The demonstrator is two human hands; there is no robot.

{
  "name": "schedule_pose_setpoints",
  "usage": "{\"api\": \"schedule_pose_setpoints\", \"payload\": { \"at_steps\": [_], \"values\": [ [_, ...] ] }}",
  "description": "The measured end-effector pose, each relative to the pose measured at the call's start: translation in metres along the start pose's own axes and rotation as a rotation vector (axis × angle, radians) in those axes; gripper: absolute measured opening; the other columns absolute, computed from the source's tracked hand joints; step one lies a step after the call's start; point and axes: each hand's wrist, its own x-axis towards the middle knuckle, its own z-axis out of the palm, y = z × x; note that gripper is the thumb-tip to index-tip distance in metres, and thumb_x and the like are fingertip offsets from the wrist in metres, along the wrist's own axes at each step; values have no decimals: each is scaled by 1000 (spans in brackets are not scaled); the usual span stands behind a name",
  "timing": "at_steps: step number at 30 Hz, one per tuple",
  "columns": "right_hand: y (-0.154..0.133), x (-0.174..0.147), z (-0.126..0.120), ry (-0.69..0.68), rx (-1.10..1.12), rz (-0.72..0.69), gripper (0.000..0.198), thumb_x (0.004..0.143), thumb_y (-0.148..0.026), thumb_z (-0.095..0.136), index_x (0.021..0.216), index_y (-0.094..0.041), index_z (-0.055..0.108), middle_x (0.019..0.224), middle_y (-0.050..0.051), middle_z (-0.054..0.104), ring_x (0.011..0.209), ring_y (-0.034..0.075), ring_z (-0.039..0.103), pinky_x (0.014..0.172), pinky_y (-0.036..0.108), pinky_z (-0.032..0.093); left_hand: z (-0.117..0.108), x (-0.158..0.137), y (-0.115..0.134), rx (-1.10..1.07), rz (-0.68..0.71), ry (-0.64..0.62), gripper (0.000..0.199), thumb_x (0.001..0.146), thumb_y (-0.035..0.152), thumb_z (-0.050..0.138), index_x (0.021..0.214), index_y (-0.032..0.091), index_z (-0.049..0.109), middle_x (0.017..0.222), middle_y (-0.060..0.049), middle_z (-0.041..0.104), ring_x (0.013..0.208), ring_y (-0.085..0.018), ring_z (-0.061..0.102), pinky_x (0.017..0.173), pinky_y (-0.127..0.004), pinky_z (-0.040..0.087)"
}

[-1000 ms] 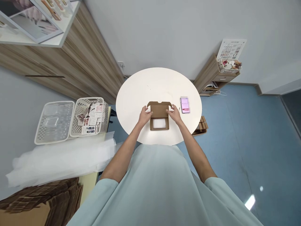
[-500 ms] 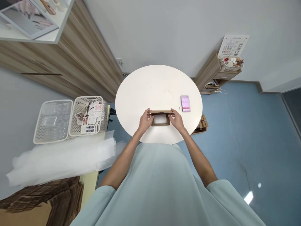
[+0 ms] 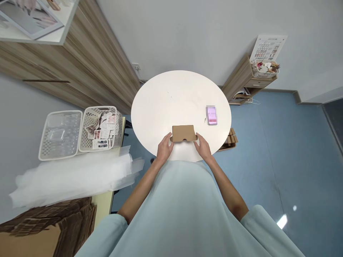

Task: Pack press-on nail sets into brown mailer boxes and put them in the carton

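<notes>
A small brown cardboard box [image 3: 184, 133] lies near the front edge of the round white table [image 3: 160, 96]. Its lid is folded down over the top, with a small notch in the front edge and flaps sticking out at the front corners. My left hand [image 3: 164, 148] grips the left front corner, thumb and fingers about the flap. At the opposite corner, my right hand [image 3: 203, 145] holds the right flap the same way. What lies inside the box is hidden by the lid.
A phone [image 3: 211, 115] with a blurred screen lies right of the box. Left of the table are a white basket [image 3: 116, 117] of packets, a basket of clear plastic [image 3: 43, 142], white sheets [image 3: 72, 176] and stacked flat cardboard [image 3: 72, 221]. Boxes [image 3: 230, 140] stand on the floor at right.
The lid, raised before with a white content showing inside, has come down toward me and now covers the box. Both hands have moved slightly toward me with it.
</notes>
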Motion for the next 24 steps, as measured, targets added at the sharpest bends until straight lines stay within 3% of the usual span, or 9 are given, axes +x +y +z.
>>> {"api": "schedule_pose_setpoints", "payload": {
  "at_steps": [4,9,13,18,24],
  "values": [
    [-6,-1,-3,-52,-49,32,51,105,-23,46,155,-23,52,143,12,69,127,30,69,105,44,55,1,-4,3,30,-15,-58,45,103,22,53,147,26,63,141,-6,73,125,-29,71,109,-42,55],
    [-6,-5,4,-181,-161,165,43,105,-20,47,145,-24,61,113,8,80,94,28,76,87,37,55,7,-10,1,92,-171,-179,39,104,25,51,138,29,72,117,-5,82,106,-29,77,94,-38,58],
    [-5,-10,12,-226,-161,227,38,103,-18,48,135,-24,67,112,8,81,94,28,76,85,34,55,15,-14,-4,31,-288,-194,38,101,22,54,132,26,75,116,-6,82,108,-29,77,96,-39,59],
    [0,-12,16,-221,32,210,37,98,-20,53,132,-27,68,124,3,80,110,23,76,93,31,58,25,-18,-6,-193,-368,-131,49,90,9,59,137,20,67,135,-8,76,126,-23,73,111,-36,55],
    [12,-11,25,-141,118,230,32,100,-20,56,128,-25,71,127,7,79,120,25,76,100,37,60,30,-21,-7,-249,-420,-79,47,98,20,63,144,20,58,141,-12,73,130,-25,71,115,-42,54]
  ]
}}
